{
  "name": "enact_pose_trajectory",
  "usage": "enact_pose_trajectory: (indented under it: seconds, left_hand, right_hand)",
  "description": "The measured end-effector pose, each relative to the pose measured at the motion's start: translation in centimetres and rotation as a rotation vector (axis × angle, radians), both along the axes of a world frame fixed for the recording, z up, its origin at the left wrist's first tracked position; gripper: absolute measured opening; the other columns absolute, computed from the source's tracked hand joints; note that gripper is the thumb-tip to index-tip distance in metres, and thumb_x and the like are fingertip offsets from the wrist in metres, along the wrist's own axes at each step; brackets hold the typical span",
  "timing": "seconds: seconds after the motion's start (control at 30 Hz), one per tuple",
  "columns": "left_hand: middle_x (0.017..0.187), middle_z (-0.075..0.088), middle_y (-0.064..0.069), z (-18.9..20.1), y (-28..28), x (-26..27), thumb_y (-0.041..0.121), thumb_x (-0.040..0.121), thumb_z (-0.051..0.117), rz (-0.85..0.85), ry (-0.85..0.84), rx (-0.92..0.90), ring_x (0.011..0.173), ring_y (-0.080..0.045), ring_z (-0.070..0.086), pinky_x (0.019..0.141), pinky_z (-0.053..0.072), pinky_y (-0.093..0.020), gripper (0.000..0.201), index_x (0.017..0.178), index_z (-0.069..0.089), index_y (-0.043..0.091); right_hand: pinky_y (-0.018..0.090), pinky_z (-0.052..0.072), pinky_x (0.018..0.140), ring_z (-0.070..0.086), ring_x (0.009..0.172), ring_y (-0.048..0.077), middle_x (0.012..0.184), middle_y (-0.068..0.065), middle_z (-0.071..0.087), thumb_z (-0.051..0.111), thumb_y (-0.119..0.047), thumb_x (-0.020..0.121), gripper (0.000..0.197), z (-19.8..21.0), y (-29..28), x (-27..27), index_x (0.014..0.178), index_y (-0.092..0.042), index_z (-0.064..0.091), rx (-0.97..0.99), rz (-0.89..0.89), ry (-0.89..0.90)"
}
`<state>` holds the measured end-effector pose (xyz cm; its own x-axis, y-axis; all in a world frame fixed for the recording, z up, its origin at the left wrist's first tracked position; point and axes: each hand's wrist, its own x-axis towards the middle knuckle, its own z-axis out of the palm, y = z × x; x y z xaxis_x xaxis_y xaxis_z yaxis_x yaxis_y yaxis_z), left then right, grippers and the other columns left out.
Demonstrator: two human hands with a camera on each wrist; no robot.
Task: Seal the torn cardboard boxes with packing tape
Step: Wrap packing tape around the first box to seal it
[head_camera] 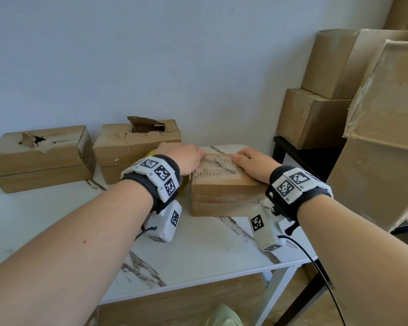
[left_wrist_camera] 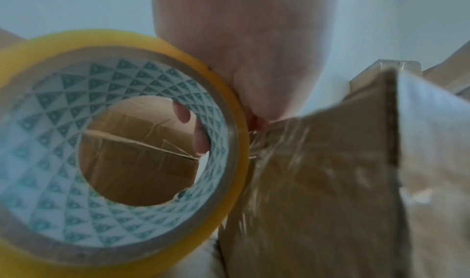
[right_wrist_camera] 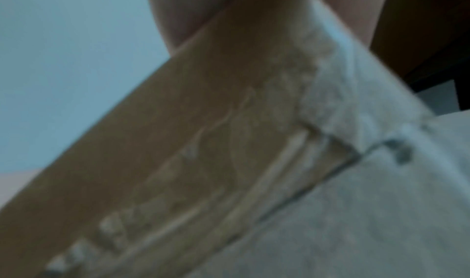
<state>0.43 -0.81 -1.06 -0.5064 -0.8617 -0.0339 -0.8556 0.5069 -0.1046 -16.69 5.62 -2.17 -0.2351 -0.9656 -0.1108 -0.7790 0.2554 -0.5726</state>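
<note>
A small brown cardboard box (head_camera: 222, 184), its top covered in clear tape over a tear, sits on the white marble-patterned table (head_camera: 198, 250) at centre; the left hand (head_camera: 184, 158) rests at its 9 o'clock edge, fingers curled through the core of a yellow-rimmed roll of packing tape (left_wrist_camera: 122, 151), thumb on the box top; the roll stands just beside the box's left face. The right hand (head_camera: 254, 163) lies flat on the box top at 3 o'clock, fingers straight and pressing the tape, holding nothing. Two torn brown cardboard boxes stand at 10 o'clock: one with a ragged hole (head_camera: 40, 156), one with a raised torn flap (head_camera: 137, 147). Stacked large cardboard cartons (head_camera: 327, 90) occupy 2 o'clock.
</note>
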Motion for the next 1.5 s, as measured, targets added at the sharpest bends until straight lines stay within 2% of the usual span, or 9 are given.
enact_pose_trajectory:
  seconds: [0.2,0.4,0.47,0.6,0.73,0.93,1.07,1.3,1.5]
  left_hand:
    - [0.092,0.061,-0.009,0.2,-0.9,0.8,0.032,0.104,0.019,-0.013,0.055,0.029,0.087,-0.026,0.06,0.082,0.05,-0.039,0.041,0.088,0.053,0.017]
    - [0.122,0.06,-0.002,0.0,-1.8,2.7,0.026,0.101,0.03,-0.004,0.216,0.085,0.107,-0.021,0.055,0.083,0.042,-0.031,0.035,0.12,0.059,0.019]
    - [0.129,0.057,0.0,0.2,-1.8,3.1,0.045,0.099,0.024,-0.01,0.233,0.118,0.115,-0.023,0.051,0.095,0.039,-0.038,0.046,0.123,0.056,0.022]
    - [0.144,0.043,0.004,1.2,-0.5,2.7,0.089,0.066,0.029,-0.042,0.076,0.211,0.134,-0.025,0.036,0.109,0.024,-0.049,0.094,0.141,0.037,0.033]
    - [0.143,0.044,0.004,1.7,0.0,2.4,0.074,0.074,0.05,-0.054,0.075,0.245,0.131,-0.02,0.039,0.105,0.028,-0.039,0.086,0.145,0.029,0.031]
    - [0.144,0.041,0.003,2.3,-0.1,3.0,0.06,0.071,0.065,-0.111,0.157,0.452,0.127,-0.014,0.041,0.096,0.03,-0.022,0.092,0.147,0.027,0.025]
    - [0.138,0.047,0.004,2.2,-0.3,3.0,0.056,0.07,0.068,-0.109,0.188,0.484,0.12,-0.011,0.045,0.093,0.031,-0.02,0.091,0.145,0.032,0.021]
    - [0.138,0.045,0.002,2.4,0.0,3.5,0.045,0.079,0.068,-0.098,0.266,0.477,0.128,-0.014,0.04,0.099,0.03,-0.025,0.076,0.145,0.034,0.027]
    - [0.132,0.056,0.0,2.0,0.4,4.7,0.04,0.096,0.043,-0.045,0.312,0.369,0.118,-0.017,0.051,0.096,0.039,-0.029,0.043,0.133,0.052,0.02]
  right_hand:
    - [0.025,0.029,0.101,0.041,0.129,0.024,0.141,0.008,0.047,0.025,-0.023,0.104,0.04,0.1,0.1,-0.3,0.137,-0.014,0.046,-0.059,0.04,-0.05]
    - [0.024,0.03,0.099,0.041,0.129,0.024,0.14,0.008,0.047,0.025,-0.022,0.104,0.04,-0.1,0.2,-0.3,0.137,-0.013,0.047,-0.089,0.019,-0.047]
    - [0.024,0.031,0.098,0.042,0.128,0.024,0.14,0.009,0.047,0.026,-0.023,0.104,0.04,-0.1,0.2,-0.3,0.137,-0.013,0.046,-0.091,0.005,-0.047]
    - [0.025,0.032,0.095,0.043,0.128,0.023,0.142,0.005,0.045,0.044,-0.042,0.097,0.049,-0.3,0.1,-0.3,0.14,-0.02,0.042,-0.059,-0.01,-0.097]
    - [0.029,0.034,0.102,0.042,0.13,0.021,0.146,0.002,0.04,0.06,-0.06,0.08,0.08,0.3,0.5,-0.5,0.146,-0.024,0.032,0.019,0.031,-0.061]
    - [0.027,0.029,0.104,0.035,0.135,0.018,0.15,-0.001,0.033,0.07,-0.056,0.073,0.094,1.3,0.3,-0.7,0.149,-0.029,0.021,0.118,0.138,0.013]
    - [0.025,0.037,0.102,0.049,0.113,0.014,0.138,-0.001,0.046,0.07,-0.048,0.078,0.076,1.0,0.0,-0.7,0.143,-0.033,0.036,0.114,0.131,-0.069]
    - [0.037,0.034,0.11,0.048,0.125,0.022,0.14,0.003,0.047,0.052,-0.03,0.096,0.042,1.1,0.2,-0.9,0.137,-0.03,0.046,0.108,0.113,-0.129]
    - [0.028,0.031,0.106,0.041,0.131,0.022,0.145,0.003,0.042,0.047,-0.03,0.098,0.045,2.3,0.8,0.4,0.141,-0.024,0.042,0.083,0.101,0.071]
